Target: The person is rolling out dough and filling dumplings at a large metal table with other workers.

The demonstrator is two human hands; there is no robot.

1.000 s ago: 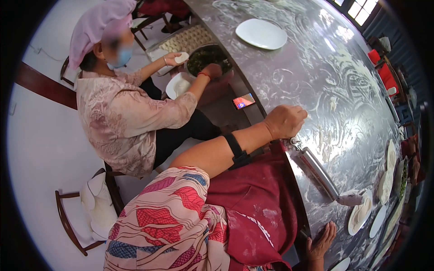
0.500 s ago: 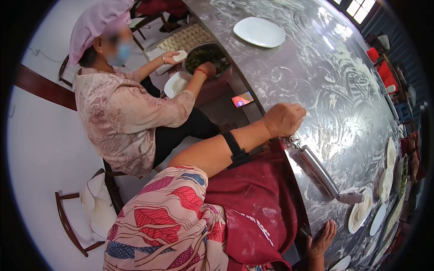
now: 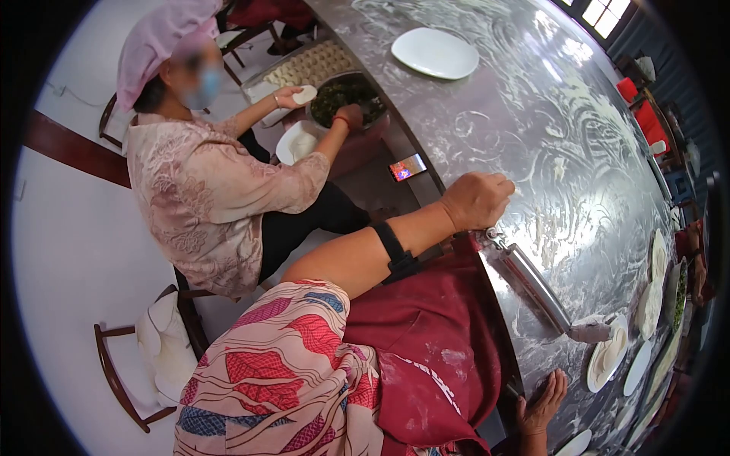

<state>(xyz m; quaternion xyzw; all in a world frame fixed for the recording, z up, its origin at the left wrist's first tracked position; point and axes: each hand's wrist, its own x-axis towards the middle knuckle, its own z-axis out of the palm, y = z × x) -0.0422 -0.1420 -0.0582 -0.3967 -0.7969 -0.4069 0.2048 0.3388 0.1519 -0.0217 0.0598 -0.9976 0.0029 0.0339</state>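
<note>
My left hand (image 3: 480, 201), closed in a loose fist, rests at the near edge of the flour-dusted metal table (image 3: 487, 144). No object shows in its curled fingers. Just beside it lies a metal rolling pin (image 3: 536, 292), one handle close to my wrist and the other end by a white plate. Lower down, my right hand (image 3: 544, 403) lies on the table edge with its fingers stretched out, touching nothing else I can see. A white plate (image 3: 607, 356) with pale dough pieces is between that hand and the rolling pin's far end.
A seated co-worker (image 3: 220, 167) holds a round dough wrapper (image 3: 305, 95) above a bowl of green filling (image 3: 346, 100). Behind the bowl is a tray of dumplings (image 3: 312, 64). A phone (image 3: 407, 167) lies by the table edge. A white platter (image 3: 435, 53) sits farther along.
My hands and the rolling pin stay in place. The co-worker's hand in the filling bowl and the wrapper have shifted slightly. The phone's screen picture differs.
</note>
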